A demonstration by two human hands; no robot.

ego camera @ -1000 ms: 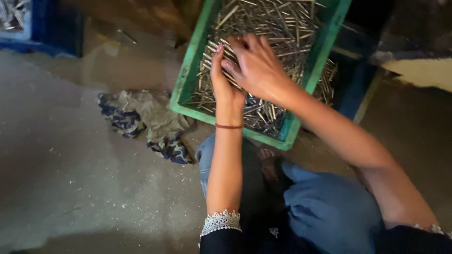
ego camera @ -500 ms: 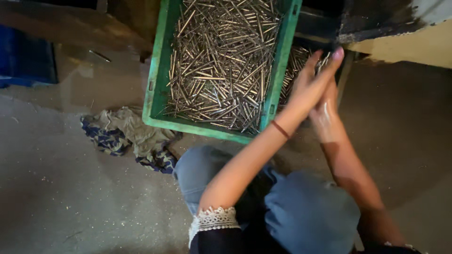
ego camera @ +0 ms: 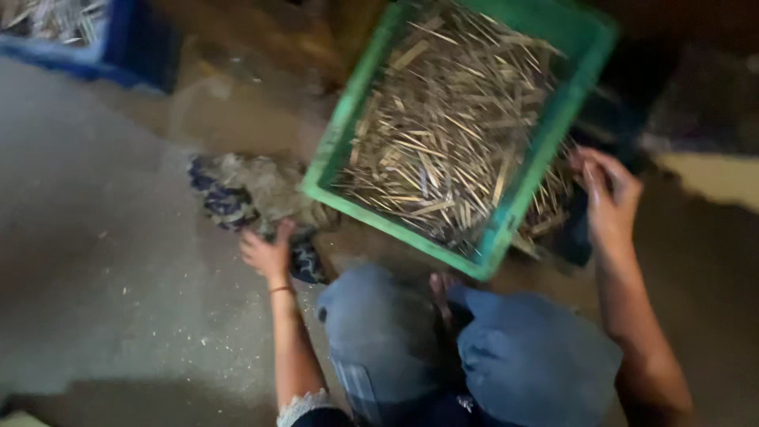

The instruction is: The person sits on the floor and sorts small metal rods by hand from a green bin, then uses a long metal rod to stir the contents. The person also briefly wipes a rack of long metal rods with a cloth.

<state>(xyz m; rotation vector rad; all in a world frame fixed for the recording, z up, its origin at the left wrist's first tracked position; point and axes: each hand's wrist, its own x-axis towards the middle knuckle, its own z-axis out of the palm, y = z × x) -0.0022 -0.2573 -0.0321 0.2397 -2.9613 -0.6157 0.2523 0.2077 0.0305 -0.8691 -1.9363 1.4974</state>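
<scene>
Head view: left hand (ego camera: 267,255) rests on the crumpled rag (ego camera: 251,194) on the floor, fingers loosely curled. Right hand (ego camera: 609,198), fingers bent around thin metal rods (ego camera: 553,198), sits just beside the green crate (ego camera: 506,229) full of them.

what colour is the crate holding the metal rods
Green; the crate shows best in the head view, the only one.

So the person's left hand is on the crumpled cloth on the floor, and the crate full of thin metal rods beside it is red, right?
Not quite: the crate is green, not red, as the head view shows. The rest holds: the left hand rests on the crumpled cloth, and the crate is full of thin metal rods.
</scene>
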